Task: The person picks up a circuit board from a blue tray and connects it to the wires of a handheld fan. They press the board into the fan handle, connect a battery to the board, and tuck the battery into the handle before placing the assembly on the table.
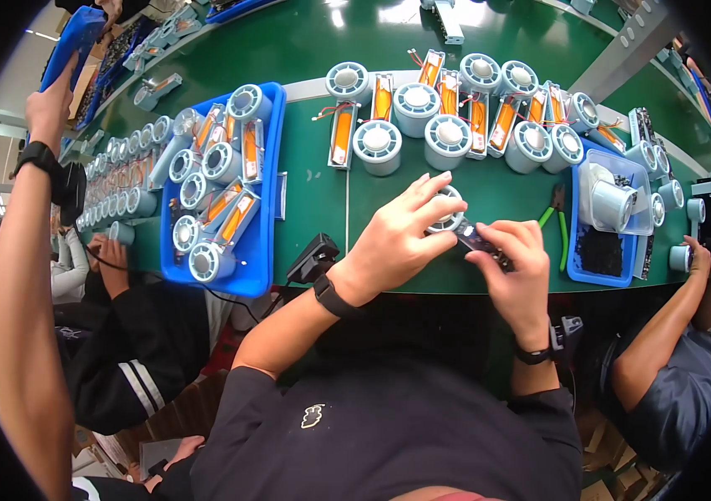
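Pale fan [447,222] in the left hand [397,240] looks part done. The right hand [519,271] pinches a dark strip [470,238], maybe not fixed yet.

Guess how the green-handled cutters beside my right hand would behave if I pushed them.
The green-handled cutters would probably slide rather than roll, since they lie flat with handles spread. They'd likely feel rigid, though squeezing might close the spread handles. The green tabletop shows glossy reflections, so they may slip easily, perhaps into the blue bin beside them.
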A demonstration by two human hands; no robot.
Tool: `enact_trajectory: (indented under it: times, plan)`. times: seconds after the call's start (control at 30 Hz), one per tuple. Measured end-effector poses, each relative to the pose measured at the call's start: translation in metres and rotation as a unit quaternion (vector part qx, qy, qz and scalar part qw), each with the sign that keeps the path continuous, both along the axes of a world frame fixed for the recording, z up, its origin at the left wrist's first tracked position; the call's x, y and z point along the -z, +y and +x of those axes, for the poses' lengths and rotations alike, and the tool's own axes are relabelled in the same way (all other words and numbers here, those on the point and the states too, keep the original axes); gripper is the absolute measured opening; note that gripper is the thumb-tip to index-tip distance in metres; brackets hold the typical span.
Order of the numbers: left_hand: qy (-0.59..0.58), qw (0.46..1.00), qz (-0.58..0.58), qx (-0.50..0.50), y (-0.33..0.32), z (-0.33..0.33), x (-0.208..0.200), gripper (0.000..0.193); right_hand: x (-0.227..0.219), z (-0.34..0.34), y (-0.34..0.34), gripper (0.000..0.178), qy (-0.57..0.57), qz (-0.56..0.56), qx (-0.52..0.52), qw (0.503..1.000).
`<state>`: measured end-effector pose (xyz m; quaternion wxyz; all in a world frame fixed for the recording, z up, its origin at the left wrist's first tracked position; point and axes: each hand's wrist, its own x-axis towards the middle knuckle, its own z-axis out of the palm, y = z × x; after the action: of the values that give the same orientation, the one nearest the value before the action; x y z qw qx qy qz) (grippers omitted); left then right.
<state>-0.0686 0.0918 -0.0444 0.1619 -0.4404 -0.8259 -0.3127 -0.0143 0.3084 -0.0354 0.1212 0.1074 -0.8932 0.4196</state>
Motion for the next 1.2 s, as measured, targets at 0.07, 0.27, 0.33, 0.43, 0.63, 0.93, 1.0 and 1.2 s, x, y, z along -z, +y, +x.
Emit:
enact_trajectory:
  times: [0.07,0.27,0.33,0.43,0.63,0.93,1.0,1.2]
  plan:
    - [0.011,1.0,0.014,-0.009,0.001,0.001,0.001,0.014,-0.001,-0.001,-0.007,0.036,0.012,0.014,0.001,1.0]
    - [0.014,0.999,-0.029,-0.029,0.004,0.002,-0.006,0.014,-0.01,-0.012,0.006,0.036,-0.047,0.082,-0.056,0.994]
    - [0.008,0.998,-0.057,-0.041,0.009,0.002,-0.011,0.013,-0.011,-0.019,0.019,0.033,-0.058,0.06,-0.124,0.989]
    - [0.006,0.995,-0.082,-0.057,0.013,0.003,-0.021,0.011,0.007,-0.019,0.035,0.029,-0.237,-0.166,-0.104,0.952]
    - [-0.028,0.993,-0.114,-0.016,0.004,-0.002,-0.022,0.006,0.029,-0.005,0.022,0.029,-0.272,-0.319,-0.078,0.904]
    - [0.115,0.948,0.079,-0.287,-0.053,-0.151,-0.098,0.005,0.057,0.002,0.028,0.055,-0.05,-0.446,-0.149,0.881]
    - [0.017,0.91,-0.064,-0.41,-0.068,-0.209,-0.082,0.008,0.06,0.0,0.028,0.048,-0.076,-0.415,-0.145,0.895]
    - [0.005,0.853,-0.184,-0.488,-0.087,-0.253,-0.002,0.019,0.057,0.008,0.029,0.04,-0.088,-0.375,-0.108,0.916]
